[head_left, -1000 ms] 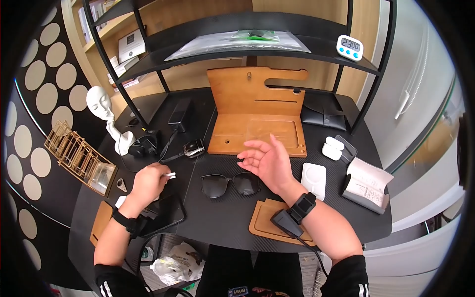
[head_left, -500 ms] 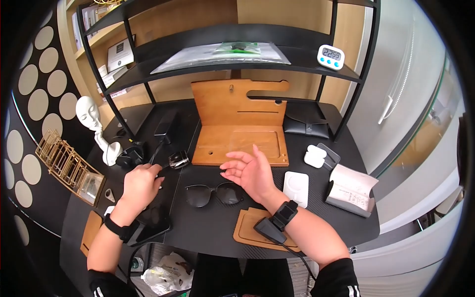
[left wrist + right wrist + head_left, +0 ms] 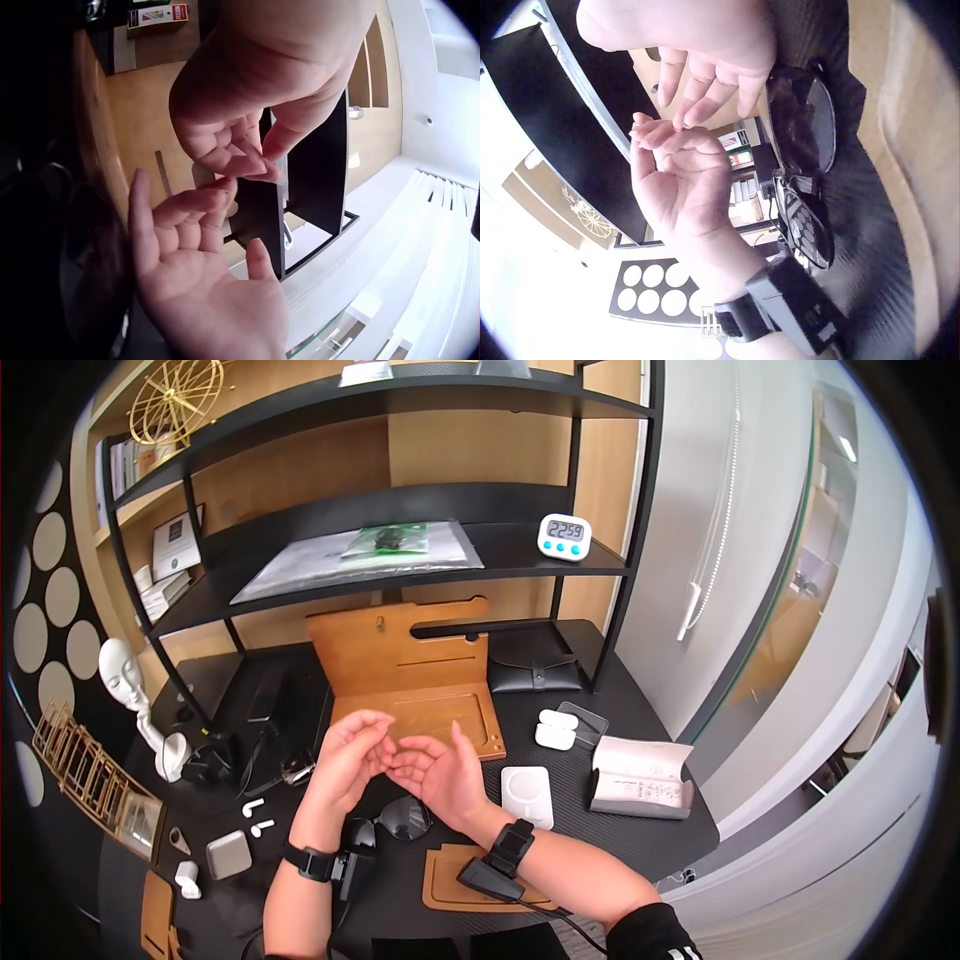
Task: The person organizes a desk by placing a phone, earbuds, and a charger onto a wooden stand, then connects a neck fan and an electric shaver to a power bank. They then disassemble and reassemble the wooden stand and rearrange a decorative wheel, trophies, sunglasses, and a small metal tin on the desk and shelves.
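My left hand is raised over the desk with bent fingers, its fingertips touching or nearly touching those of my right hand. The left wrist view shows nothing visible between the left fingers, and the right palm faces up with its fingers loosely bent. From the right wrist, the left hand looks loosely curled and empty. Black sunglasses lie folded out below both hands. Two white earbuds rest on the desk left of my left hand. Behind the hands stands a brown wooden organizer.
A white earphone case, a white pad and an open glasses case are at the right. A small wooden tray lies under my right wrist. At the left are a grey square case and a white figurine. A shelf rises behind.
The left hand has left the white earbuds on the desk and moved right, up to the right hand. The head view has swung right and upward.
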A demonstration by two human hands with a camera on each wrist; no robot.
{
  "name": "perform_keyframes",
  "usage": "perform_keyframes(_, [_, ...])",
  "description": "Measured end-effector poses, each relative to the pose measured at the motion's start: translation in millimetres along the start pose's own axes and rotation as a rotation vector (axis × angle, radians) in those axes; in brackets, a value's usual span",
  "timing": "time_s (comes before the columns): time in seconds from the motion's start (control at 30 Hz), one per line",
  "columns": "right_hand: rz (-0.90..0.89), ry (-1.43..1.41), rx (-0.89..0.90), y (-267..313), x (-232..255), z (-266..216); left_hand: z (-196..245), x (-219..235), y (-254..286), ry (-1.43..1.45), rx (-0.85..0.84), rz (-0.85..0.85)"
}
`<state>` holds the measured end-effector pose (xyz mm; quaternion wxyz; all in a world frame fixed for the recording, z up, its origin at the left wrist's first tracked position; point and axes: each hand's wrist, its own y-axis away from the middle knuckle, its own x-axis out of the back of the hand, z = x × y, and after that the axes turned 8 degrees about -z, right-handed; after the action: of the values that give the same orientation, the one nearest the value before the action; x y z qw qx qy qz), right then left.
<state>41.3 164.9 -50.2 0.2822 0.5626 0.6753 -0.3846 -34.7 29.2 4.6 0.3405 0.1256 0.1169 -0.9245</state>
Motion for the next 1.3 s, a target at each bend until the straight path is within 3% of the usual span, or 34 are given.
perform_keyframes(0.17, [0.017,-0.086,-0.024,-1,4,2,-12,14,9,0.191,0.082,-0.008])
perform_keyframes(0.33, [-0.035,-0.013,-0.01,1,-1,0,-11,5,11,0.128,0.123,-0.074])
perform_keyframes(0.5, [-0.087,0.059,-0.019,4,-6,-2,-15,3,11,0.137,0.058,-0.133])
perform_keyframes(0.6, [0.014,0.149,0.021,7,-19,-2,-16,-3,12,0.086,0.067,-0.1])
perform_keyframes(0.67, [-0.032,0.172,0.052,6,-15,-1,-14,-1,13,0.055,0.069,-0.19])
perform_keyframes(0.83, [-0.1,0.217,0.059,6,-9,1,-13,-1,14,0.106,0.013,-0.22])
perform_keyframes(0.9, [-0.087,0.326,0.058,6,-14,1,-16,-1,13,0.164,-0.087,-0.252])
perform_keyframes(1.03, [-0.169,0.225,0.064,8,-20,-1,-20,-6,11,0.034,-0.224,-0.184])
perform_keyframes(1.27, [-0.119,0.283,0.111,7,-16,1,-28,-13,12,-0.076,-0.201,-0.241])
perform_keyframes(1.3, [-0.128,0.289,0.091,8,-13,2,-30,-11,12,-0.127,-0.161,-0.309])
